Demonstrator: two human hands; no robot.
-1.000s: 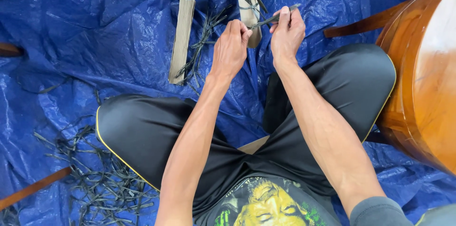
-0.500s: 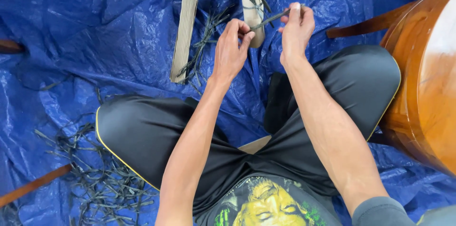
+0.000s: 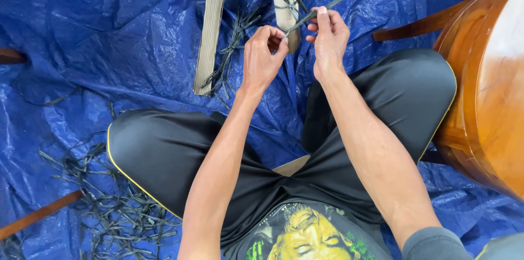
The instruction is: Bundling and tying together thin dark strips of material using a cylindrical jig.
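Hands: both were raised over the blue tarp (image 3: 109, 47), close together ahead of the crossed legs (image 3: 180, 151).
Left hand (image 3: 262, 60): fingers curled shut, pinching the lower end of a thin dark strip (image 3: 311, 16).
Right hand (image 3: 329, 36): thumb and fingers closed on the same strip higher up, its tip sticking out past the fingertips toward the upper right.
Strip: held slanted in the air between the two hands, just in front of a pale slat (image 3: 285, 3) wound with dark strands.
Second slat (image 3: 209, 41): lay flat on the tarp, left of the hands, with a loose bunch of dark strands (image 3: 232, 47) touching its right edge.
Offcuts (image 3: 103, 205): a scattered heap lay on the tarp beyond the left knee, near a brown wooden bar (image 3: 38, 213).
Right edge: a rounded, polished wooden body (image 3: 486, 90) stood just beside the right knee, closing off that side.
Open room: the bare tarp spread widest at upper left.
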